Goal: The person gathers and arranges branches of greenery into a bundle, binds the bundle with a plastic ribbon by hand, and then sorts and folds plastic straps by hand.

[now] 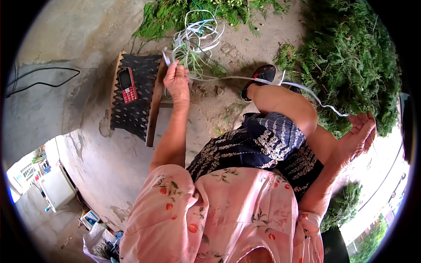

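Note:
My left hand is raised beside a low wooden stool, its fingers pinched on a thin white plastic strip. The strip runs to the right past my shoe and over my bent leg. Its far end reaches my right hand, where thumb and fingertips close on it; the other fingers are loosely curled. Just beyond my left hand lies a loose tangle of white strips, with pale green strands below it.
A red keypad phone rests on the stool's black woven seat. Cut green conifer branches are heaped at the right, with more branches at the far side. A black cable lies at the left. A white bag stands lower left.

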Tool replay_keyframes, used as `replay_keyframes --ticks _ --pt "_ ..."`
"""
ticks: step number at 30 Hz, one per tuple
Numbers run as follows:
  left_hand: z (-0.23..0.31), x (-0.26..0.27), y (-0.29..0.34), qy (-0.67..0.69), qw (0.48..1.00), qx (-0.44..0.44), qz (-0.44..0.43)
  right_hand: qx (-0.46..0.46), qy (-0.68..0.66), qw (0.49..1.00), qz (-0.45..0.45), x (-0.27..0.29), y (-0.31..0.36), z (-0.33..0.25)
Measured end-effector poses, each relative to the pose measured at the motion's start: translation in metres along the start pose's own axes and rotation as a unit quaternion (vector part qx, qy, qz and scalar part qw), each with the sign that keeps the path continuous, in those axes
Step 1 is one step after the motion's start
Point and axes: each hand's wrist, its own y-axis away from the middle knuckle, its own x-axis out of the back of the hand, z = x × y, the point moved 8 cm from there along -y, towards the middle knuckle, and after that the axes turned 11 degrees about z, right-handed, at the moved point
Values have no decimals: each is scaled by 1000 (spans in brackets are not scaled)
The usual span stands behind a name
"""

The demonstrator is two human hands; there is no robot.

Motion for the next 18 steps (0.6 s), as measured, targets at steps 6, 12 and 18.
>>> replay_keyframes --ticks 6,12,18 --pt "-22 2 -13 -83 990 48 -104 -4 6 1000 -15 -8 2 2" --pt "25 -25 23 -30 987 10 -158 -5 40 999 -21 -12 6 -3" --pt "58 -46 60 83 969 -118 -200 -26 89 994 -57 -31 16 -5"
